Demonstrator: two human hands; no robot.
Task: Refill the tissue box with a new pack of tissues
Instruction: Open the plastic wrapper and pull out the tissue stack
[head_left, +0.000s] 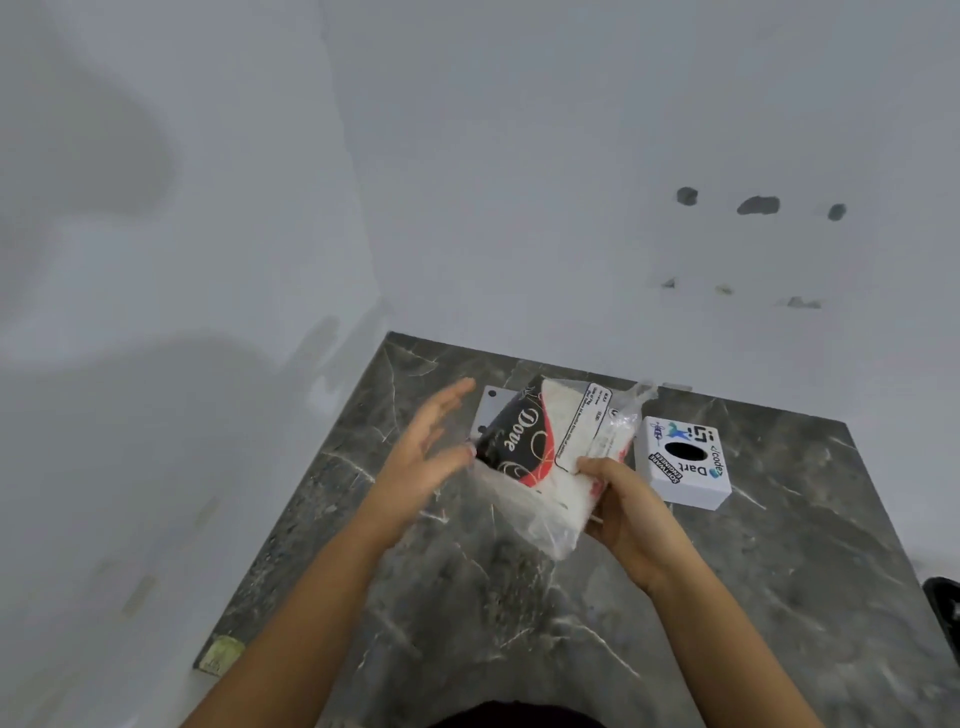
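A pack of white tissues (550, 441) in clear plastic with a black and red printed label is held above the dark marble table (467, 597). My right hand (623, 514) grips its right lower corner. Beside the pack's left edge, my left hand (426, 457) is blurred, its fingers spread and straight. Loose plastic wrap hangs below the pack. A white tissue box cover (683, 462) with stickers and a dark oval slot sits on the table just right of the pack. A white flat plate (491, 408) with small holes lies behind the pack, mostly hidden.
White walls meet in a corner behind the table, with several small dark holes in the right wall. A yellowish sticker (221, 654) marks the table's near left corner. A dark object (943, 603) shows at the right edge of the view.
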